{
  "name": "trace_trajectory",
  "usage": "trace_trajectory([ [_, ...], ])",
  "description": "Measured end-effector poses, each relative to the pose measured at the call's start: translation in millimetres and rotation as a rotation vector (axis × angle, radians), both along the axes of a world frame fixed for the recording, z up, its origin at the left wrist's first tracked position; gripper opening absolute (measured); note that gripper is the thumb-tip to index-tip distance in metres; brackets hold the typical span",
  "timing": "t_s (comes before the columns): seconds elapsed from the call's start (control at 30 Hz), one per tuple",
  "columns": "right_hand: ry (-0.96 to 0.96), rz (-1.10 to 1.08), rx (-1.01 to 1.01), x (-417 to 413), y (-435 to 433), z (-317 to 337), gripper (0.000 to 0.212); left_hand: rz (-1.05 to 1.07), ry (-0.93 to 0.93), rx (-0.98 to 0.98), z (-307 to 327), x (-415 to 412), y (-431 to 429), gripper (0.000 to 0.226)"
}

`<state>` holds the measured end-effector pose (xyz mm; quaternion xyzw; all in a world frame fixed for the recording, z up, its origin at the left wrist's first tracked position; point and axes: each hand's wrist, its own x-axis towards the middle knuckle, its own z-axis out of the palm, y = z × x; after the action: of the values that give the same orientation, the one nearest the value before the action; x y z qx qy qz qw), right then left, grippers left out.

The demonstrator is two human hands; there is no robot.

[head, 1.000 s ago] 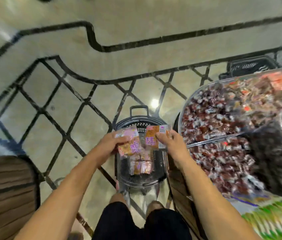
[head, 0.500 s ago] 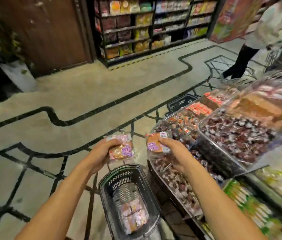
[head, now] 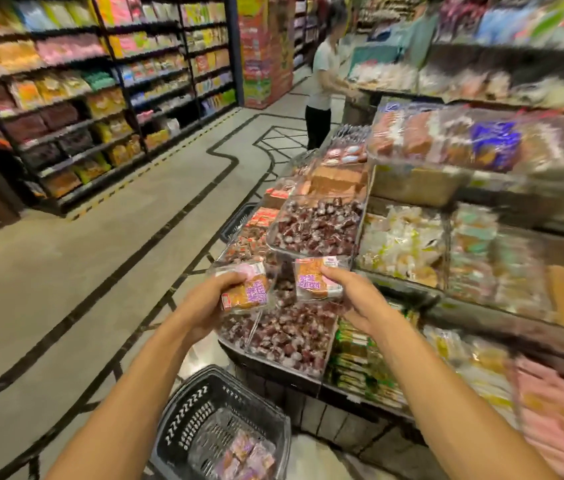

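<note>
- Shop aisle, stocked shelves behind; candy bin beneath my hands, basket by my feet.
- My left hand curls round the left packet; my right hand pinches the right packet at its edge; both are held over the bin.
- Likely light, with slippery film and soft cake inside; best gripped at the edges, not squeezed.

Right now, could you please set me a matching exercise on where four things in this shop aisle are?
Things:
1. black basket
2. dark red sweets
3. person in a white top
4. orange snack packets

Places:
A. one gripped in the left hand, one in the right hand
B. standing at the far end of the display stand
C. low under the arms, with a few wrapped packets inside
D. heaped on the display stand

Pairs: 1-C, 2-D, 3-B, 4-A.
</note>
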<state>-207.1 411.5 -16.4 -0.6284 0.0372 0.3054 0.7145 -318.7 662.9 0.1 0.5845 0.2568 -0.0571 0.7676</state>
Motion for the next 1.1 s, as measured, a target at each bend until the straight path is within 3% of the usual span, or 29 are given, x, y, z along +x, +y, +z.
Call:
trace_trajectory([
  [0.27,-0.067,-0.206,0.064,13.5,-155.2,28.8,0.020,-0.220,-0.091,0.046,41.5,62.3,-142.1,0.020],
  [0.5,-0.074,-0.344,0.033,20.5,-290.4,31.2,0.030,-0.353,-0.112,0.000,48.2,94.4,-278.0,0.016],
  [0.67,-0.057,-0.394,0.015,28.6,-365.6,22.8,0.069,-0.430,-0.085,-0.028,44.1,117.7,-341.7,0.024],
  [0.73,-0.063,-0.416,0.004,33.8,-391.8,19.5,0.075,-0.445,-0.073,-0.040,43.4,132.7,-365.9,0.028],
  [0.87,-0.053,-0.505,0.005,47.8,-431.8,16.5,0.046,-0.506,-0.067,-0.026,44.5,168.4,-413.6,0.024],
  [0.97,-0.029,-0.571,0.009,64.4,-456.0,12.3,0.041,-0.556,-0.078,-0.025,47.0,199.6,-444.5,0.019],
  [1.03,-0.019,-0.602,-0.002,78.7,-471.1,6.5,0.050,-0.590,-0.088,-0.032,45.0,223.3,-460.2,0.020],
  [1.1,-0.031,-0.639,-0.010,92.2,-486.3,0.6,0.076,-0.623,-0.097,-0.033,38.8,249.6,-472.6,0.024],
])
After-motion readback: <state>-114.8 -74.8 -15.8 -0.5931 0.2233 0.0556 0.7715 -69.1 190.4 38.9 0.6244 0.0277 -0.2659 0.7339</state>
